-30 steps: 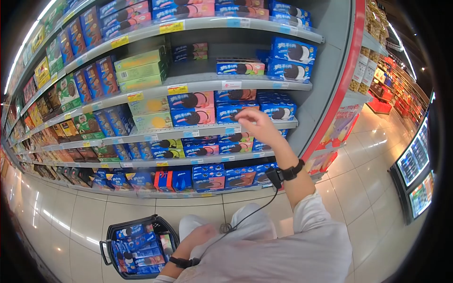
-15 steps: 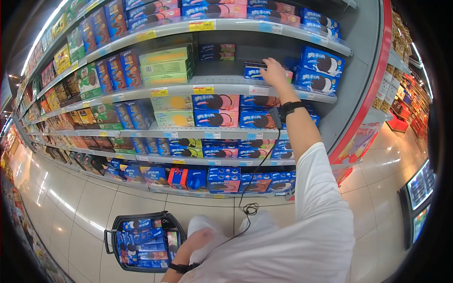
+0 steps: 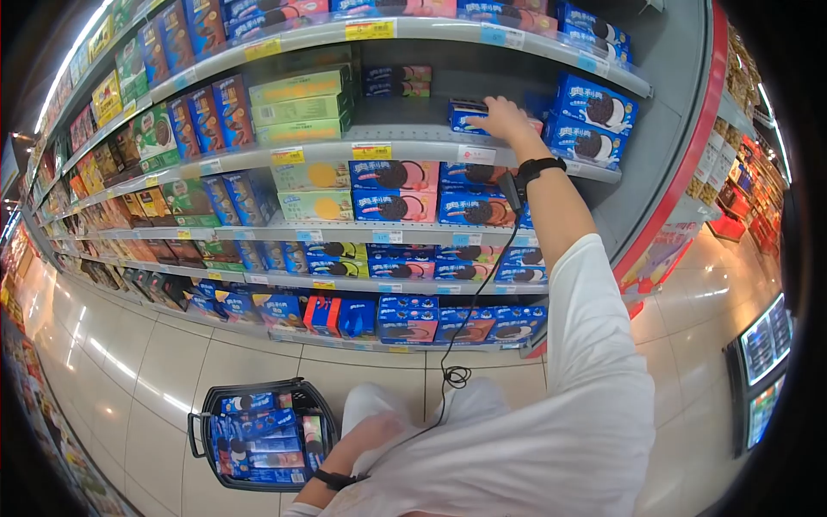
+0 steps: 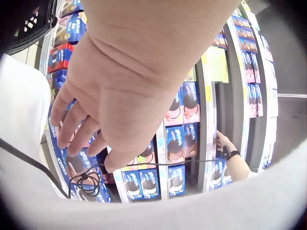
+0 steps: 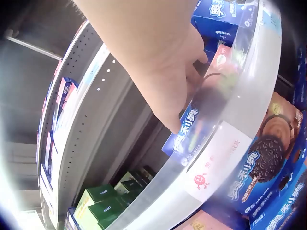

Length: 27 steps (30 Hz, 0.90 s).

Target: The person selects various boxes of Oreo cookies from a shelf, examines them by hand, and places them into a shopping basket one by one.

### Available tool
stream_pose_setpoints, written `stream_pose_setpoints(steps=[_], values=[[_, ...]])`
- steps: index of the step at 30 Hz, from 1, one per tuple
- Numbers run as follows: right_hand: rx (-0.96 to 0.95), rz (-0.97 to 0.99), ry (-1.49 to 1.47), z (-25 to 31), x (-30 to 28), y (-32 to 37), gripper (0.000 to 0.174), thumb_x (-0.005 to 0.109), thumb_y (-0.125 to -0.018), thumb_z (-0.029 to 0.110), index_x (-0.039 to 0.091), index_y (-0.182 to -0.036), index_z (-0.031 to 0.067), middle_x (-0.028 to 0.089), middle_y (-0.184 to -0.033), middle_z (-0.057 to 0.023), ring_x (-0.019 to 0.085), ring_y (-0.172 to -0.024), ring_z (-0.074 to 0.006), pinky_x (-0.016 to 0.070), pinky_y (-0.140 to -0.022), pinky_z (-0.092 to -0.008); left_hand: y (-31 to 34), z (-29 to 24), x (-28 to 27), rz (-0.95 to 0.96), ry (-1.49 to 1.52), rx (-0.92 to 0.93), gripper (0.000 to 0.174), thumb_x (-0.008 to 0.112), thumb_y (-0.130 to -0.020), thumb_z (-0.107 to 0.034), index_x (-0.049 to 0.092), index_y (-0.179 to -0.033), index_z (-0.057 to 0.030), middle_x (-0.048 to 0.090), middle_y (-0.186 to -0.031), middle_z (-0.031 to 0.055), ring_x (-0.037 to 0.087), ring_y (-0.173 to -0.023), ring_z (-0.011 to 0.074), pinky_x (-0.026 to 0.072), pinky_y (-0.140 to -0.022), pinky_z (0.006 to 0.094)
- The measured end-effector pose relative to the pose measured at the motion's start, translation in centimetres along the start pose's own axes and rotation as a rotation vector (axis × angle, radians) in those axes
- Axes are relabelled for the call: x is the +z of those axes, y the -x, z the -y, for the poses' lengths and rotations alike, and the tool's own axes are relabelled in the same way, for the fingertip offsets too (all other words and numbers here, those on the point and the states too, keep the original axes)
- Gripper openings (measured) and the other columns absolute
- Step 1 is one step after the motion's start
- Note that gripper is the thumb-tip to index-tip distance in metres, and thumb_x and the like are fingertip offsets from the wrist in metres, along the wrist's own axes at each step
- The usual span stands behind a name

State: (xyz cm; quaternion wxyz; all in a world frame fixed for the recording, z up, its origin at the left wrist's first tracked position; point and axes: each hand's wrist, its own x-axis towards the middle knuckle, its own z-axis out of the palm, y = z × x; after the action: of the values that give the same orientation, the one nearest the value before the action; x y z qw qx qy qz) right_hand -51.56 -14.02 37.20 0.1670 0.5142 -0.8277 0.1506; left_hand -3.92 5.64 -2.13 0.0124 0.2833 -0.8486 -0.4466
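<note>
From my end I see the R hand [image 3: 508, 121] over a blue-&-pink cookie box [image 5: 207, 104] on an upper shelf [image 3: 401, 134], thumb at the box's near edge, fingers bent over it; can't tell if they're gripping. Blue boxes [image 3: 594, 123] sit stacked just to its R, green boxes [image 3: 300, 108] well to its L. L hand [image 4: 108, 96] is empty, fingers loose & a bit spread, by the L knee [image 3: 369, 398]. Blk basket [image 3: 303, 396] w/ mostly blue packs [image 3: 258, 444] is on the floor [image 3: 159, 370].

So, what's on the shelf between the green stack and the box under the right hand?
In the head view, between the box and green stack: bare shelf at the front, stacked dark boxes farther back.
</note>
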Motion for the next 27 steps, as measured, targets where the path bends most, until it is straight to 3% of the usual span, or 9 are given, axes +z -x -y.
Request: stream_pose_setpoints(steps=[4,5,6,8,9,11,14,20,27], values=[[-0.103,0.031,-0.024,0.3,1.2,-3.4,0.071,0.065,-0.072,0.042,0.047,-0.132,0.0083,0.036,-0.143,-0.0193,0.035,-0.13,-0.0378,0.0339,-0.102,-0.05,0.0,0.1,0.1,0.005,-0.007,-0.025,0.036,0.059,-0.087,-0.029,0.056,-0.115,-0.0065,0.066,-0.094,0.0137,0.063,-0.089,0.0289,0.0485,-0.08,0.0345],[-0.113,0.072,0.02,0.3,1.9,-4.7,0.071,0.064,-0.07,0.035,0.045,-0.133,0.0092,0.038,-0.141,-0.019,0.036,-0.13,-0.0363,0.0342,-0.104,-0.0441,0.1,0.4,0.3,-0.006,-0.008,0.011,0.036,0.059,-0.087,-0.028,0.056,-0.115,-0.0064,0.066,-0.094,0.0131,0.064,-0.089,0.0279,0.0486,-0.08,0.0339],[-0.126,0.069,0.02,0.9,1.1,-4.9,0.071,0.064,-0.07,0.035,0.045,-0.133,0.0092,0.038,-0.141,-0.019,0.036,-0.13,-0.0363,0.0342,-0.104,-0.0441,0.1,0.8,0.4,-0.018,-0.003,0.009,0.036,0.059,-0.087,-0.028,0.056,-0.115,-0.0064,0.066,-0.094,0.0131,0.064,-0.089,0.0279,0.0486,-0.08,0.0339],[-0.065,0.376,0.09,2.3,-1.0,-3.9,0.07,0.063,-0.07,0.03,0.044,-0.135,0.0095,0.044,-0.137,-0.0189,0.042,-0.126,-0.0334,0.0357,-0.104,-0.0383,0.0,1.7,0.6,-0.052,0.037,-0.026,0.035,0.06,-0.087,-0.027,0.057,-0.114,-0.0059,0.067,-0.093,0.0117,0.064,-0.088,0.0264,0.0488,-0.079,0.0331],[-0.117,0.312,0.163,2.6,-0.8,-3.4,0.067,0.061,-0.071,0.026,0.044,-0.134,0.0089,0.05,-0.13,-0.0189,0.048,-0.121,-0.0311,0.0374,-0.102,-0.0373,0.1,1.3,0.2,-0.06,0.039,-0.028,0.035,0.06,-0.087,-0.027,0.057,-0.114,-0.0059,0.067,-0.093,0.0117,0.064,-0.088,0.0264,0.0488,-0.079,0.0331],[-0.131,0.309,0.159,2.3,0.3,-4.5,0.065,0.061,-0.072,0.024,0.045,-0.133,0.0086,0.051,-0.13,-0.0192,0.049,-0.12,-0.032,0.0378,-0.102,-0.0379,0.6,0.4,-0.4,-0.057,0.132,-0.093,0.036,0.053,-0.088,-0.033,0.06,-0.11,-0.0057,0.063,-0.101,0.0195,0.061,-0.093,0.036,0.0471,-0.082,0.0417],[-0.138,0.313,0.179,0.8,2.1,-5.9,0.061,0.059,-0.072,0.02,0.047,-0.131,0.0083,0.053,-0.127,-0.0196,0.05,-0.119,-0.0334,0.0385,-0.101,-0.038,-0.2,2.1,0.5,-0.045,0.016,-0.076,0.033,0.061,-0.086,-0.027,0.059,-0.111,-0.0055,0.067,-0.091,0.0116,0.064,-0.087,0.027,0.0493,-0.078,0.0336],[-0.351,0.168,0.041,-1.4,3.4,-6.6,0.064,0.058,-0.07,0.019,0.046,-0.132,0.0076,0.055,-0.124,-0.0211,0.052,-0.116,-0.034,0.0402,-0.099,-0.0363,-1.2,0.9,0.3,0.021,-0.049,-0.048,0.035,0.061,-0.086,-0.028,0.058,-0.112,-0.0056,0.068,-0.092,0.0127,0.064,-0.087,0.0288,0.0495,-0.078,0.0352],[-0.311,0.153,-0.11,-0.5,2.6,-4.8,0.078,0.067,-0.069,0.047,0.043,-0.137,0.0165,0.043,-0.137,-0.0206,0.04,-0.127,-0.0356,0.0317,-0.105,-0.0386,-0.4,1.2,0.7,-0.018,0.087,-0.1,0.037,0.06,-0.085,-0.031,0.058,-0.114,-0.0063,0.067,-0.091,0.0132,0.064,-0.086,0.0285,0.0494,-0.077,0.0358]])
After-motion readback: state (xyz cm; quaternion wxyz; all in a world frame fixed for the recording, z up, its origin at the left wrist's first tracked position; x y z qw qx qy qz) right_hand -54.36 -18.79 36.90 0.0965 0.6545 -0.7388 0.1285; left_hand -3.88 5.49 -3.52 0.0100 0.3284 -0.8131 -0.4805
